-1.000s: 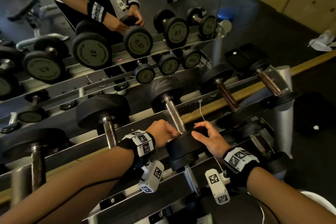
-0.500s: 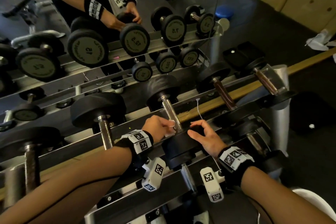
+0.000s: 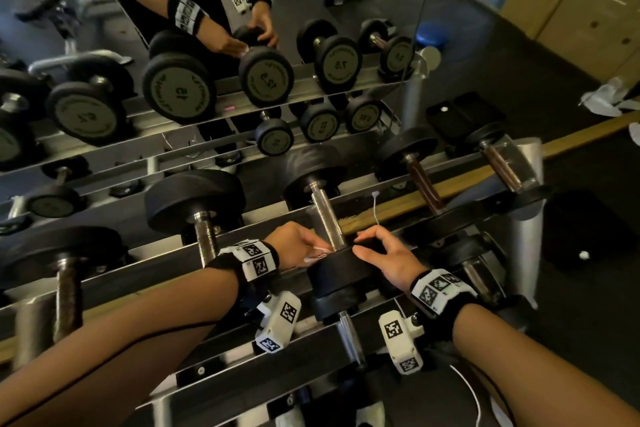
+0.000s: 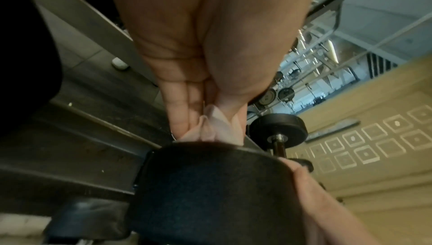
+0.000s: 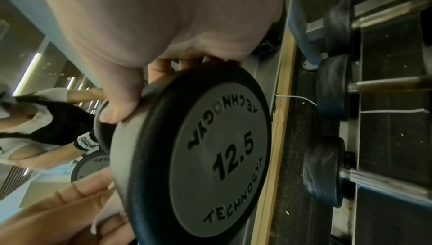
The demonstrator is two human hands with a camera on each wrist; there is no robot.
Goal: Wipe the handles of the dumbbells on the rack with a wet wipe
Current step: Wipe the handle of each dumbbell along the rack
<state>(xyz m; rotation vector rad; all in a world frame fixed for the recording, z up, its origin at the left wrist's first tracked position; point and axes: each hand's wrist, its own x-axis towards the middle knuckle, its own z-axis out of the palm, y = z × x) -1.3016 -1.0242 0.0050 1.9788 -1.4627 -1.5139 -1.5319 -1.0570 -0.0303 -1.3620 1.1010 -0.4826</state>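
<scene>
A 12.5 dumbbell lies on the rack's top tier, its steel handle (image 3: 327,215) running away from me and its near black head (image 3: 341,274) (image 5: 210,156) towards me. My left hand (image 3: 294,243) (image 4: 198,64) pinches a crumpled white wet wipe (image 3: 317,253) (image 4: 210,127) against the handle's near end, right at the head (image 4: 210,184). My right hand (image 3: 388,256) (image 5: 163,27) grips the rim of that head from the right, thumb on the front edge and fingers over the back. The stretch of handle under the wipe is hidden.
More dumbbells flank this one: a larger dumbbell to the left (image 3: 204,239) and a brown-handled dumbbell to the right (image 3: 422,184). A lower-tier dumbbell handle (image 3: 348,340) sits under my wrists. A mirror (image 3: 266,76) behind the rack reflects it. A thin white cable (image 3: 375,208) hangs by the rail.
My left hand has eased off the handle, and the wipe now shows at its fingertips by the head. The right hand stays on the dumbbell's head.
</scene>
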